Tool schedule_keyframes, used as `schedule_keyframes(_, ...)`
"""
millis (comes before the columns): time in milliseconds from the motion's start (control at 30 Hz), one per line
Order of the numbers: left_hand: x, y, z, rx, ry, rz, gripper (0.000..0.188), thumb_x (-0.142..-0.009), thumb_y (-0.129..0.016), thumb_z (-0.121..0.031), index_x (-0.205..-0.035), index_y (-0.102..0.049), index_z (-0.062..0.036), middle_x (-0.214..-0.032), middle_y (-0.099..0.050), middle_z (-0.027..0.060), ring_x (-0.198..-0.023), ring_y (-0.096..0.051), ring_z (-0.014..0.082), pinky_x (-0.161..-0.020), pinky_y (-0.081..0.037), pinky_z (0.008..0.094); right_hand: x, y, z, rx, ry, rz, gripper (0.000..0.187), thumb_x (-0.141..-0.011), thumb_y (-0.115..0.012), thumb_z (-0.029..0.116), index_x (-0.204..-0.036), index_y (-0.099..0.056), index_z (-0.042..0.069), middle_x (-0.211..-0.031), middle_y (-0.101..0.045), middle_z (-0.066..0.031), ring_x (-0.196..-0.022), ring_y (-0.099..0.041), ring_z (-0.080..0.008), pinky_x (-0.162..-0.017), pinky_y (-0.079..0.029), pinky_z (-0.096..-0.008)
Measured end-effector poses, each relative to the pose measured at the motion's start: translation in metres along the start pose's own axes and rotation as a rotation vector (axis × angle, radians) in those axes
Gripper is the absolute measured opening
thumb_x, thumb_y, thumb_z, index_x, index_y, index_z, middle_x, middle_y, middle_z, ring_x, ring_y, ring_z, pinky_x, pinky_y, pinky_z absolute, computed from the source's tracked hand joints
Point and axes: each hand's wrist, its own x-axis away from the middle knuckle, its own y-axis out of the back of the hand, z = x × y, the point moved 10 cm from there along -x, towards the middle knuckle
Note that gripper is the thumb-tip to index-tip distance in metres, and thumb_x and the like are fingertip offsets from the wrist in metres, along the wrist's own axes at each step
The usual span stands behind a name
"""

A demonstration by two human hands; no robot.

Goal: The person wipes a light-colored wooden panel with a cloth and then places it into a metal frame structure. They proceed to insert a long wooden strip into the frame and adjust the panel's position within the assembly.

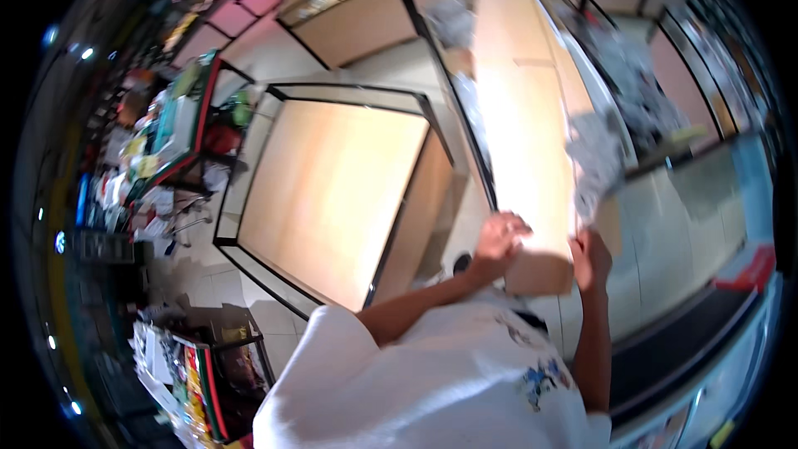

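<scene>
A long, light wood-coloured board or box (525, 150) stretches away in front of me, its near end close to my body. My left hand (500, 237) is at its left edge, with the fingers curled; what they pinch, if anything, cannot be made out. At the right edge, my right hand (590, 259) is closed. Crumpled clear plastic wrap (595, 158) hangs along that side and narrows down to the right hand, which seems to grip its lower end.
To the left stands a black-framed unit with a broad wooden panel (337, 191). A cluttered rack (179, 125) is farther left, with packaged goods on a stand (195, 374) below. More plastic (644, 75) lies at the far right. A dark-topped counter (682, 357) is at the near right.
</scene>
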Motion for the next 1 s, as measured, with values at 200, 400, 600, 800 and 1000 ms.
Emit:
schedule_keyframes(200,0.011,-0.009,-0.006,0.138,0.026,0.047,0.033,-0.074,-0.060,0.009,-0.102,-0.064,-0.0068,-0.108,-0.056,0.0090,-0.111,-0.055,0.0336,-0.098,-0.043,0.0458,0.022,-0.004,-0.006,0.209,-0.049,0.014,0.009,-0.089,-0.066,0.016,-0.088,-0.060,0.009,-0.092,-0.062,-0.0100,-0.088,-0.063,-0.0312,-0.075,-0.051,-0.0438)
schedule_keyframes(400,0.012,-0.005,-0.010,0.084,0.019,0.003,0.033,-0.071,-0.063,0.009,-0.099,-0.065,-0.0083,-0.108,-0.057,0.0084,-0.113,-0.055,0.0320,-0.097,-0.044,0.0451,0.017,-0.007,0.011,0.567,-0.036,0.057,0.009,-0.089,-0.064,0.015,-0.093,-0.059,0.010,-0.093,-0.062,-0.0084,-0.089,-0.065,-0.0269,-0.073,-0.053,-0.0427)
schedule_keyframes(600,0.015,-0.004,-0.005,0.073,0.040,0.005,0.032,-0.070,-0.064,0.009,-0.096,-0.065,-0.0086,-0.107,-0.057,0.0085,-0.114,-0.056,0.0315,-0.095,-0.046,0.0446,0.012,-0.022,-0.001,0.612,-0.002,0.035,0.012,-0.086,-0.066,0.015,-0.089,-0.057,0.009,-0.089,-0.063,-0.0117,-0.082,-0.067,-0.0317,-0.070,-0.054,-0.0465)
schedule_keyframes(800,0.013,-0.012,-0.002,0.108,0.035,0.054,0.031,-0.070,-0.064,0.008,-0.096,-0.065,-0.0085,-0.110,-0.057,0.0095,-0.115,-0.055,0.0325,-0.097,-0.046,0.0450,0.010,-0.010,-0.008,0.373,-0.040,0.018,0.014,-0.081,-0.068,0.014,-0.084,-0.056,0.008,-0.082,-0.064,-0.0170,-0.074,-0.066,-0.0378,-0.065,-0.052,-0.0509)
schedule_keyframes(1000,0.009,-0.009,-0.007,0.090,-0.018,0.068,0.036,-0.067,-0.063,0.008,-0.099,-0.066,-0.0091,-0.107,-0.058,0.0121,-0.108,-0.056,0.0384,-0.094,-0.045,0.0495,0.008,-0.001,0.012,0.228,-0.010,0.039,0.013,-0.078,-0.068,0.010,-0.088,-0.059,0.008,-0.087,-0.065,-0.0145,-0.076,-0.065,-0.0371,-0.065,-0.052,-0.0478)
